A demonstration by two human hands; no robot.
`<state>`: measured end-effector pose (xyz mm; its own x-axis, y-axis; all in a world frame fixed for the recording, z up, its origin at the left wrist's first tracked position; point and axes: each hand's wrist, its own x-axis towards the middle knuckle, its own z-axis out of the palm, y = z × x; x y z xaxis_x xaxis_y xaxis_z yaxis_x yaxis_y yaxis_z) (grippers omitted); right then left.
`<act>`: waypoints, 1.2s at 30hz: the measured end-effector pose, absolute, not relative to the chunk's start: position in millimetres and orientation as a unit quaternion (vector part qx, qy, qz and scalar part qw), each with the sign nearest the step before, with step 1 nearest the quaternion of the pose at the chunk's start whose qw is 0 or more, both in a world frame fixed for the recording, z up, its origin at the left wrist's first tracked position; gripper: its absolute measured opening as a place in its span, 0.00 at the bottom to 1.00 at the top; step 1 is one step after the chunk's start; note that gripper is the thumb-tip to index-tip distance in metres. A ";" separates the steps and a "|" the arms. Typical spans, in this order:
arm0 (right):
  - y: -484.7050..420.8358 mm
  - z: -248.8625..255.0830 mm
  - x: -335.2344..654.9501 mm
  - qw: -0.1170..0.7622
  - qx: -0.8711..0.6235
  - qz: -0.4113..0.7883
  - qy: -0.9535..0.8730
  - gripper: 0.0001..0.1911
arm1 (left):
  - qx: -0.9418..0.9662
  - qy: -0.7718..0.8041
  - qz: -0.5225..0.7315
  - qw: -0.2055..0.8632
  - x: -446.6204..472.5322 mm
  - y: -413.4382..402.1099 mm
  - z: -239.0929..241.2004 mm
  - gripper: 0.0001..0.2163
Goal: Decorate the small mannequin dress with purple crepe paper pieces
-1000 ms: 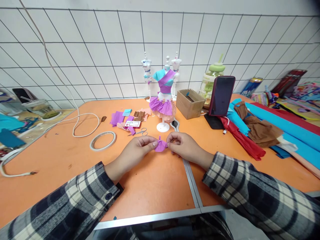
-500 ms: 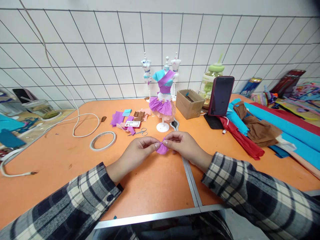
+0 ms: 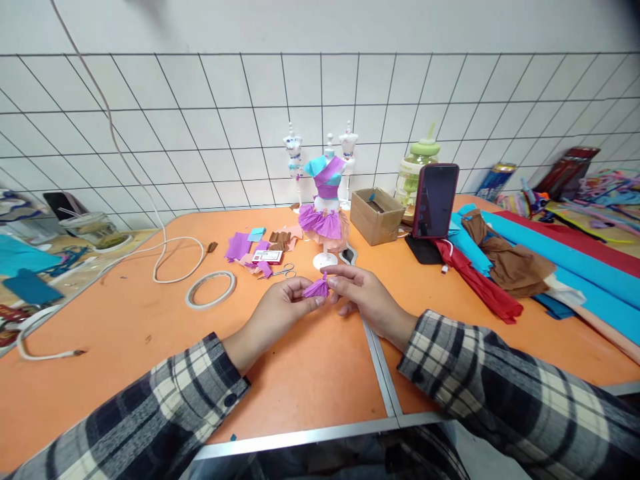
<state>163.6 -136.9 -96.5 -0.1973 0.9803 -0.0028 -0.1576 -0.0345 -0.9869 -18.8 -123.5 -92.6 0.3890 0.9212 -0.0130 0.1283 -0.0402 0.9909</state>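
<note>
A small fan of gathered purple crepe paper [image 3: 317, 288] is between my two hands, above the orange table. My left hand [image 3: 285, 303] grips its wide, pleated side between thumb and fingers. With thumb and index finger, my right hand [image 3: 367, 297] pinches the narrow gathered tip; its other fingers are loosely curled. Just beyond stands a small white dress form [image 3: 329, 190] wearing a purple and blue paper top and a ruffled purple and peach skirt. Small scissors [image 3: 287, 270] lie beyond my left hand, near a red and white box [image 3: 267, 257] and purple paper scraps [image 3: 239, 247].
A roll of tape [image 3: 210, 289] lies on the left. Two more dress forms [image 3: 294, 150] stand at the wall. A cardboard box [image 3: 375, 223], a green-lidded bottle [image 3: 420, 163] and a propped phone [image 3: 436, 200] are to the right, beside coloured paper rolls [image 3: 565, 267].
The purple paper has turned, its wide side now toward my left hand. My left fingers have shifted onto that side, and my right fingers have opened slightly. The view has tilted up.
</note>
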 end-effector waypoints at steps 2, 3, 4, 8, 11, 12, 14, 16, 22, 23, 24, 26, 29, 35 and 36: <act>-136.1 -96.6 164.7 0.487 -0.417 0.574 -0.509 0.21 | 0.634 0.418 0.364 0.539 -17.5 -124.5 -91.6 0.13; -135.7 -96.3 164.7 0.491 -0.423 0.563 -0.513 0.19 | 0.638 0.418 0.366 0.534 -16.8 -125.0 -91.4 0.14; -135.4 -96.0 164.6 0.495 -0.428 0.555 -0.514 0.18 | 0.641 0.417 0.366 0.530 -16.1 -125.3 -91.4 0.14; -134.2 -96.2 163.2 0.499 -0.424 0.564 -0.503 0.17 | 0.651 0.414 0.353 0.529 -13.5 -126.3 -92.1 0.13; -132.6 -97.0 165.8 0.499 -0.427 0.556 -0.509 0.18 | 0.652 0.412 0.359 0.526 -15.0 -127.3 -91.8 0.14; -131.5 -95.6 168.5 0.504 -0.430 0.536 -0.523 0.17 | 0.654 0.414 0.366 0.517 -17.0 -127.2 -91.7 0.14; -127.4 -87.5 177.7 0.520 -0.430 0.467 -0.572 0.15 | 0.661 0.432 0.381 0.481 -22.9 -125.2 -92.3 0.15; -119.4 -71.1 191.8 0.533 -0.417 0.377 -0.632 0.12 | 0.670 0.464 0.393 0.425 -29.3 -118.8 -94.7 0.15; -73.0 -6.7 233.2 0.473 -0.388 0.292 -0.735 0.09 | 0.653 0.542 0.439 0.294 -16.6 -73.2 -108.5 0.25; -64.8 -1.4 235.8 0.467 -0.386 0.292 -0.740 0.08 | 0.651 0.555 0.438 0.276 -9.5 -64.4 -110.2 0.26; -57.3 1.3 236.9 0.461 -0.386 0.294 -0.743 0.08 | 0.653 0.563 0.434 0.262 -2.3 -56.1 -111.5 0.25; -45.6 0.0 236.0 0.451 -0.391 0.297 -0.745 0.07 | 0.664 0.571 0.409 0.257 10.4 -41.9 -113.7 0.22; -36.4 -10.1 231.1 0.452 -0.404 0.293 -0.739 0.06 | 0.674 0.574 0.373 0.276 20.7 -27.8 -117.9 0.16; -34.4 -22.7 220.4 0.456 -0.434 0.276 -0.727 0.05 | 0.672 0.569 0.369 0.296 21.0 -21.2 -123.9 0.08; -34.7 -23.4 218.9 0.457 -0.438 0.269 -0.726 0.05 | 0.672 0.563 0.375 0.300 20.6 -21.9 -123.4 0.07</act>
<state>218.9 -34.7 -23.4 -0.1991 0.8819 0.4272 0.3905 0.4713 -0.7908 20.6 -21.9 -123.4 0.0838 0.9825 0.1661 0.5326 -0.1851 0.8259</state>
